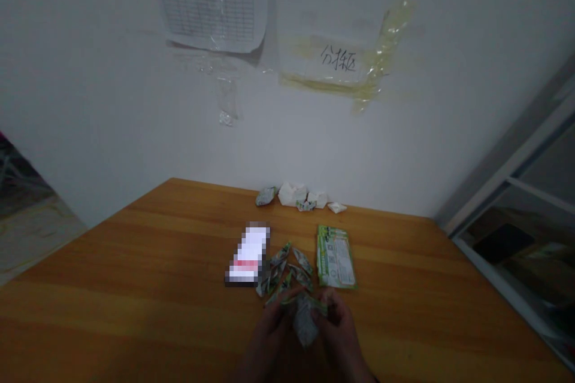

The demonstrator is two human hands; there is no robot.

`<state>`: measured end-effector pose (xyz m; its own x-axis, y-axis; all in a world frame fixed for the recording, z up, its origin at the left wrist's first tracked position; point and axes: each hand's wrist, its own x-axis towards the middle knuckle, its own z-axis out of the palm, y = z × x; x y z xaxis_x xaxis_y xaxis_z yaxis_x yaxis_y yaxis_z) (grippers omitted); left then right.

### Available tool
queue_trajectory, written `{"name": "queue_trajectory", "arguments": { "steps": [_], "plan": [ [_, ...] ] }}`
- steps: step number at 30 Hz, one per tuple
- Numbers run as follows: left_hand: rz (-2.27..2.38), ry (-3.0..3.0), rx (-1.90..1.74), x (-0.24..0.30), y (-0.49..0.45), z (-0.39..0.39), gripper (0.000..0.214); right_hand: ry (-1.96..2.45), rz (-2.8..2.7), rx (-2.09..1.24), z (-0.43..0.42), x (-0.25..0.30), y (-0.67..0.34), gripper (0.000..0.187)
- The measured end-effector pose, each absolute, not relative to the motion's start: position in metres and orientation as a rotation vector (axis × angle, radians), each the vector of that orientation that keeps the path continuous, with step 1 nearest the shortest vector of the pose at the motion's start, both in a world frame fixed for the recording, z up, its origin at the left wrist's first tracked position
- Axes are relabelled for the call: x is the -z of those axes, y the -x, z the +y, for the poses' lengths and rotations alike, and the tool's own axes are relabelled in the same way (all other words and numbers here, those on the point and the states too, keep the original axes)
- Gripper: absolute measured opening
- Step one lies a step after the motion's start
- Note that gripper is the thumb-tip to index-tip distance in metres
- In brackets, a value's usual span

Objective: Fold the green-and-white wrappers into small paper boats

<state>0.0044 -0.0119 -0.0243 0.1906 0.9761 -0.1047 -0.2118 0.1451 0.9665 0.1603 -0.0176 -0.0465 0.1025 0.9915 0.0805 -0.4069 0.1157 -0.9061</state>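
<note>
Both my hands meet at the near edge of a wooden table. My left hand and my right hand pinch a small green-and-white printed paper piece between them, fingers closed on it. Just beyond my fingers lie several folded paper pieces of the same print. A flat green-and-white printed packet lies to their right. A blurred rectangular item lies to their left.
Crumpled white and green paper scraps sit by the wall at the table's far edge. Taped sheets and plastic hang on the white wall. A metal window frame borders the right side.
</note>
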Motion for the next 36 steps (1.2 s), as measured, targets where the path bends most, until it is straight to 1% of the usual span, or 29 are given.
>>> {"name": "queue_trajectory", "arguments": {
  "steps": [3, 4, 6, 9, 12, 15, 17, 22, 25, 28, 31, 33, 34, 36],
  "plan": [
    [0.939, -0.986, -1.05, 0.018, -0.005, -0.01, 0.037, 0.851, -0.796, -1.328, -0.018, 0.044, -0.162, 0.028],
    [0.921, -0.948, -1.029, 0.016, -0.006, -0.009, 0.036, 0.848, -0.767, -1.367, -0.019, 0.043, -0.161, 0.029],
    [0.856, -0.83, -1.006, 0.012, -0.009, -0.007, 0.036, 0.844, -0.719, -1.433, -0.022, 0.039, -0.157, 0.038],
    [0.718, -0.632, -0.985, 0.013, -0.014, -0.007, 0.04, 0.842, -0.711, -1.501, -0.025, 0.036, -0.15, 0.046],
    [0.69, -0.557, -0.966, 0.014, -0.015, -0.008, 0.039, 0.836, -0.735, -1.545, -0.025, 0.034, -0.149, 0.045],
    [0.753, -0.621, -1.008, 0.009, -0.011, -0.006, 0.03, 0.8, -0.676, -1.535, -0.021, 0.029, -0.155, 0.042],
    [0.773, -0.663, -1.024, 0.003, -0.007, -0.003, 0.027, 0.774, -0.614, -1.512, -0.019, 0.026, -0.16, 0.046],
    [0.759, -0.609, -0.956, -0.008, 0.005, 0.003, 0.037, 0.785, -0.554, -1.507, -0.018, 0.022, -0.172, 0.062],
    [0.789, -0.644, -0.879, -0.008, 0.014, 0.005, 0.041, 0.82, -0.584, -1.502, -0.019, 0.016, -0.18, 0.067],
    [0.771, -0.785, -0.759, -0.006, 0.017, 0.005, 0.045, 0.847, -0.712, -1.514, -0.021, 0.004, -0.182, 0.066],
    [0.714, -0.948, -0.664, -0.007, 0.012, 0.001, 0.034, 0.842, -0.944, -1.424, -0.026, -0.003, -0.179, 0.065],
    [0.708, -0.999, -0.682, -0.009, 0.007, -0.002, 0.029, 0.845, -1.164, -1.346, -0.029, -0.002, -0.176, 0.062],
    [0.709, -0.99, -0.705, -0.01, 0.005, -0.003, 0.03, 0.868, -1.27, -1.295, -0.03, -0.001, -0.175, 0.059],
    [0.72, -0.914, -0.769, -0.011, 0.003, -0.002, 0.033, 0.973, -1.4, -1.135, -0.03, 0.003, -0.174, 0.045]
  ]
}}
